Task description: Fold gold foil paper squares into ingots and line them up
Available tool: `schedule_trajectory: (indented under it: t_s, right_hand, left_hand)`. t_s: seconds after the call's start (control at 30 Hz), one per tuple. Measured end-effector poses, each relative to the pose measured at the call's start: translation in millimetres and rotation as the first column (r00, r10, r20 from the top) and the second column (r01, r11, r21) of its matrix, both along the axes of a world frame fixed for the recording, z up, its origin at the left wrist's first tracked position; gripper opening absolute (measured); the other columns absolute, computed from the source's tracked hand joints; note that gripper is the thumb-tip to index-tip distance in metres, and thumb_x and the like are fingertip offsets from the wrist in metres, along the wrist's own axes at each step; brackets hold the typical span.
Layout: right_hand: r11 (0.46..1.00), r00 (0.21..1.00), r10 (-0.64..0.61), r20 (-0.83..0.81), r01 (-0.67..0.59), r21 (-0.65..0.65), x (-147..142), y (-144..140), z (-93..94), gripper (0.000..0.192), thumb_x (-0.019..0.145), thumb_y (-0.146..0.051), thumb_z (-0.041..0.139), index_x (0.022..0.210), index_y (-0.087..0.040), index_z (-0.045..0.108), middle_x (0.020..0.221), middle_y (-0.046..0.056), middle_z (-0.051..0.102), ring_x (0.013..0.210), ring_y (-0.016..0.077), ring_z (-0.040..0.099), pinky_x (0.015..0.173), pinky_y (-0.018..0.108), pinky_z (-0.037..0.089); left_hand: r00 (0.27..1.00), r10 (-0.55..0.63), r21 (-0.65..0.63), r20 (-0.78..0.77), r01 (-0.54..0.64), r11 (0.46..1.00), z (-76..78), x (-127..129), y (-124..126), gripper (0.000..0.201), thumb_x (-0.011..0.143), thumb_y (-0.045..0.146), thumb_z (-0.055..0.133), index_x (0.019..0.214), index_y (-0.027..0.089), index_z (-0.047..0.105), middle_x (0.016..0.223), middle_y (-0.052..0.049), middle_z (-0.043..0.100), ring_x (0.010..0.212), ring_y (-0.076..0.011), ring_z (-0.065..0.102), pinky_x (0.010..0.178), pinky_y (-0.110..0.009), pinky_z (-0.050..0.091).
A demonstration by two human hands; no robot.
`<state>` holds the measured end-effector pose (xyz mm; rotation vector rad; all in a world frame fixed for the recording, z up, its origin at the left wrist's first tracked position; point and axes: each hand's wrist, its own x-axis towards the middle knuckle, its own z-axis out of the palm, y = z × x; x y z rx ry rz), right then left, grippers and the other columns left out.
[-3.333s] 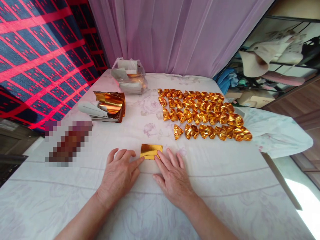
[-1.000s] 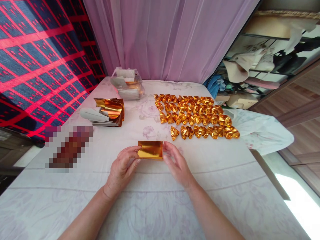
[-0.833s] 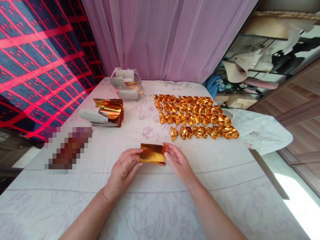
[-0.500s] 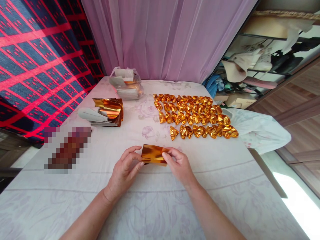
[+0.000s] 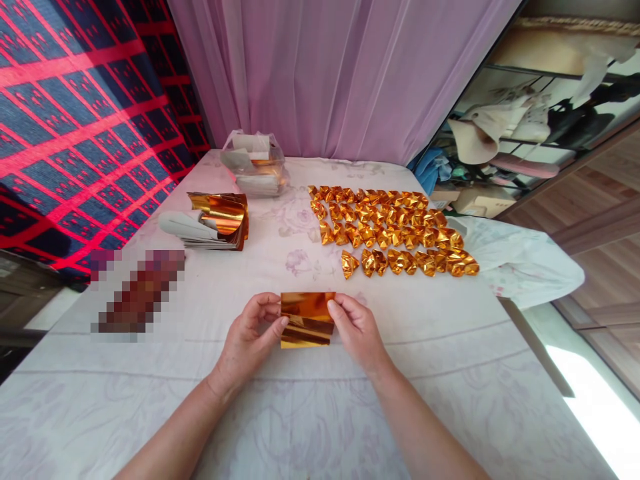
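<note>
1. Left hand (image 5: 249,333) and right hand (image 5: 356,329) each pinch a side edge of the gold foil sheet (image 5: 307,319), lifted just above the surface (image 5: 300,413) (creases facing up)
2. Folded gold ingots (image 5: 395,233) lie in rows beyond, clear of the hands

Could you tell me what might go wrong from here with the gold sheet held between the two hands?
The gold foil sheet is pinched only at its side edges by the left hand and right hand, so it could crumple or crease crookedly. The rows of folded gold pieces lie just beyond the right hand; a forward reach might scatter them.
</note>
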<state>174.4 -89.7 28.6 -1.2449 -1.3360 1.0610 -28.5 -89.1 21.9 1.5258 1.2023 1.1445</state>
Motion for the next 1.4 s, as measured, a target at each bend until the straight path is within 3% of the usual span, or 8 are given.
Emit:
schedule_trajectory:
  t_s: [0.37,0.53,0.7,0.83,0.93,1.03,1.13,1.4]
  right_hand:
    - [0.992,0.989,0.091,-0.12,-0.101,-0.08,-1.7,-1.4,-10.9,0.026,0.083,-0.038,0.065,0.101,-0.02,0.066,0.081,0.003,0.071,0.072,0.0158,0.064,0.066,0.026,0.051]
    - [0.998,1.0,-0.015,0.026,0.016,-0.053,-3.3,0.8,-15.7,0.018,0.083,-0.037,0.06,0.086,-0.02,0.065,0.072,0.0,0.068,0.064,0.014,0.063,0.059,0.023,0.05]
    - [0.995,0.957,-0.091,0.275,0.101,-0.026,4.4,2.5,-24.1,0.021,0.085,-0.037,0.056,0.094,-0.022,0.067,0.078,0.001,0.072,0.064,0.0147,0.066,0.06,0.024,0.052]
    - [0.984,0.861,-0.174,0.479,0.174,0.044,12.6,4.8,-25.5,0.022,0.083,-0.035,0.056,0.098,-0.024,0.069,0.08,0.002,0.075,0.068,0.0171,0.069,0.065,0.026,0.053]
    - [0.979,0.794,-0.196,0.575,0.187,0.076,15.2,6.2,-26.6,0.024,0.082,-0.032,0.057,0.101,-0.025,0.07,0.081,0.002,0.076,0.071,0.0181,0.07,0.068,0.028,0.053]
    - [0.981,0.748,-0.19,0.636,0.174,0.089,15.3,6.7,-28.3,0.026,0.083,-0.03,0.056,0.105,-0.025,0.07,0.084,0.002,0.076,0.074,0.0183,0.071,0.069,0.028,0.053]
    - [0.983,0.708,-0.178,0.684,0.158,0.093,14.3,6.8,-29.0,0.028,0.085,-0.029,0.055,0.109,-0.025,0.069,0.086,0.002,0.076,0.076,0.0184,0.071,0.07,0.027,0.053]
    - [0.971,0.667,-0.238,0.706,0.15,0.186,12.7,9.2,-31.3,0.036,0.084,-0.023,0.055,0.119,-0.02,0.062,0.1,0.005,0.07,0.077,0.0183,0.066,0.072,0.03,0.053]
  left_hand:
    - [0.998,0.012,-0.096,0.068,-0.005,0.995,-8.9,0.0,2.1,0.033,0.085,0.034,0.064,0.114,0.019,0.057,0.087,-0.002,0.07,0.075,-0.0143,0.066,0.073,-0.028,0.055]
    - [0.997,-0.033,-0.131,0.074,0.043,0.991,-13.6,2.5,1.1,0.035,0.086,0.034,0.061,0.118,0.02,0.054,0.087,-0.001,0.07,0.076,-0.0147,0.068,0.072,-0.029,0.057]
    - [0.986,-0.011,0.007,-0.167,0.012,1.0,-15.8,-0.8,1.6,0.04,0.089,0.03,0.056,0.128,0.022,0.051,0.099,-0.003,0.07,0.08,-0.015,0.069,0.079,-0.032,0.058]
    - [0.908,0.083,0.287,-0.411,0.042,0.957,-12.5,-3.7,2.0,0.028,0.091,0.024,0.054,0.118,0.022,0.061,0.113,-0.008,0.067,0.1,-0.0188,0.067,0.087,-0.035,0.055]
    - [0.824,-0.011,0.382,-0.567,0.275,0.882,-10.1,-2.2,0.1,0.024,0.096,0.024,0.049,0.113,0.023,0.066,0.119,-0.009,0.068,0.113,-0.0218,0.063,0.098,-0.041,0.049]
    - [0.684,-0.116,0.311,-0.72,0.468,0.827,-11.8,0.6,-2.4,0.034,0.097,0.033,0.05,0.127,0.021,0.061,0.133,-0.01,0.064,0.13,-0.0279,0.052,0.111,-0.053,0.036]
    - [0.567,-0.161,0.209,-0.808,0.531,0.821,-16.3,2.0,-4.0,0.051,0.096,0.044,0.053,0.139,0.018,0.051,0.143,-0.012,0.056,0.138,-0.0307,0.044,0.117,-0.057,0.025]
    - [0.499,-0.163,0.152,-0.851,0.531,0.833,-18.7,5.0,-5.0,0.052,0.095,0.043,0.054,0.139,0.017,0.052,0.144,-0.012,0.055,0.138,-0.0307,0.044,0.119,-0.056,0.021]
